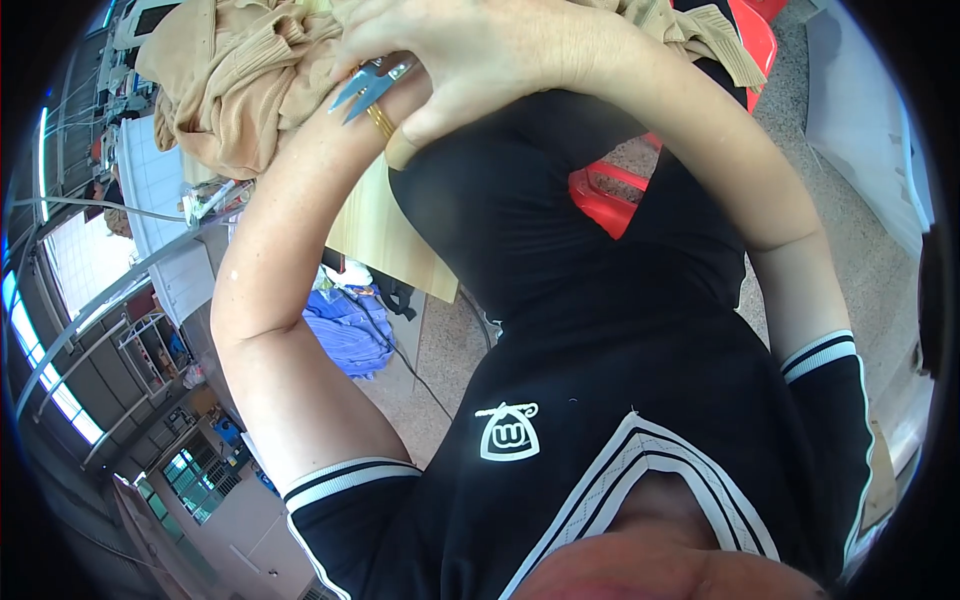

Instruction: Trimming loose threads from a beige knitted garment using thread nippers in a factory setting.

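Note:
My right hand (470, 60) reaches across from the right, high in the view. It is closed round a pair of thread snips (362, 92), whose two short blades point down and left from under the fingers. Behind it, my left forearm (290, 210) comes up from the left, with gold bangles (381, 119) at the wrist. My left hand is hidden behind the right one, so its fingers do not show. A tan knitted garment (240, 85) with ribbed edges lies bunched beyond and to the left of my hands.
More tan ribbed knit (690, 25) shows at the upper right, over a red plastic chair (757, 45). A pale wooden board (385, 235) lies beside my lap. Blue cloth (345, 330) and a dark cable (400, 355) are lower, near the floor. White sheeting (865, 120) stands at the right.

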Demonstrator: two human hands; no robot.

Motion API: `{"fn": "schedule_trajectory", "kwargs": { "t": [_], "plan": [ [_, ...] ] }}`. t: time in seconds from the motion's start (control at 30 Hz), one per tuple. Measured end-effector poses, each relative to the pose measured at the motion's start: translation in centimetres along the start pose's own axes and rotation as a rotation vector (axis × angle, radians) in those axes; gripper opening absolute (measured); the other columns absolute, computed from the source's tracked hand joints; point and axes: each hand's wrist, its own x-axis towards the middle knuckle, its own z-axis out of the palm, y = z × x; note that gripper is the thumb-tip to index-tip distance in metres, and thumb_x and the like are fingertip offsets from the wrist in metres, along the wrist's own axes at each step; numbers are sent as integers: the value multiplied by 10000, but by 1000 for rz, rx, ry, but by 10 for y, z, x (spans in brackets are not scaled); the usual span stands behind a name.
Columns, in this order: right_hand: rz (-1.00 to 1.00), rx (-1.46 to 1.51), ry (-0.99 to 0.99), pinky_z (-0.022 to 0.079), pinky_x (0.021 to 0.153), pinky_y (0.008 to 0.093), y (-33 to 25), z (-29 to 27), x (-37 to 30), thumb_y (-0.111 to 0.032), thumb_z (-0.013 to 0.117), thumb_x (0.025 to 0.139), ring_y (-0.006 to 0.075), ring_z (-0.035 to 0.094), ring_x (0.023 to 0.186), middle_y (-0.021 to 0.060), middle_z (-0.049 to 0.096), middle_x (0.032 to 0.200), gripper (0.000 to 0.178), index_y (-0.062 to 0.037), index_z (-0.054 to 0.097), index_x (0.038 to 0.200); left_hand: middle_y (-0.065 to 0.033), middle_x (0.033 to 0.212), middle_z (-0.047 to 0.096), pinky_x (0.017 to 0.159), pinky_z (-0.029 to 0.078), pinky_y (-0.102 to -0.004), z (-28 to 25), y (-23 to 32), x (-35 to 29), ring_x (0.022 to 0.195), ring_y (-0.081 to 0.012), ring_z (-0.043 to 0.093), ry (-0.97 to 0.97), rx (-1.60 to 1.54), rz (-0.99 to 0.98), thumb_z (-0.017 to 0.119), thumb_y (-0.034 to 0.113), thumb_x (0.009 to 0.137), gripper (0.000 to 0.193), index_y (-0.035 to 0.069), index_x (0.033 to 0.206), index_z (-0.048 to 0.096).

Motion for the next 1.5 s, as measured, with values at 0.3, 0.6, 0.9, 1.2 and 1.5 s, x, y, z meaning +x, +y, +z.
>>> {"fn": "schedule_trajectory", "kwargs": {
  "t": [0.3, 0.6, 0.9, 1.2, 1.5],
  "plan": [
    [-37, -82, -12, 457, 747, 395, 1, -4, 12, -261, 756, 553, 317, 556, 803, 136, 591, 786, 382, -21, 600, 806, -68, 1046, 608, 796, 488, -348, 18, -21, -8, 986, -172, 602, -171, -286, -102, 515, 212, 918, 216, 102, 1096, 570],
    [-35, -67, 8, 457, 757, 377, 3, -12, 1, -248, 730, 565, 291, 559, 846, 130, 588, 826, 431, -16, 622, 912, -64, 1034, 612, 784, 491, -353, -13, -34, -11, 966, -175, 608, -338, -579, -204, 535, 213, 907, 235, 93, 1106, 568],
    [104, -57, -159, 475, 748, 346, 11, -30, -8, -306, 803, 592, 269, 583, 866, 125, 605, 898, 547, -20, 629, 1024, -60, 1023, 617, 771, 494, -357, -19, -35, 20, 946, -178, 615, -489, -871, -278, 555, 214, 896, 256, 84, 1116, 567],
    [399, -136, -8, 487, 827, 337, -7, -82, -72, -258, 844, 683, 240, 622, 950, 123, 659, 979, 505, -28, 665, 1094, -76, 1000, 656, 769, 510, -217, -23, -43, 32, 904, -145, 645, -258, -1063, -368, 539, 88, 954, 208, 9, 1131, 615],
    [582, -123, -9, 460, 715, 294, -43, -58, -68, -173, 800, 696, 235, 592, 846, 122, 600, 987, 538, -29, 590, 1171, -128, 948, 653, 791, 485, -298, -96, -3, -27, 853, -230, 629, 100, -834, -982, 575, -27, 897, 147, -17, 1022, 652]
  ]
}}
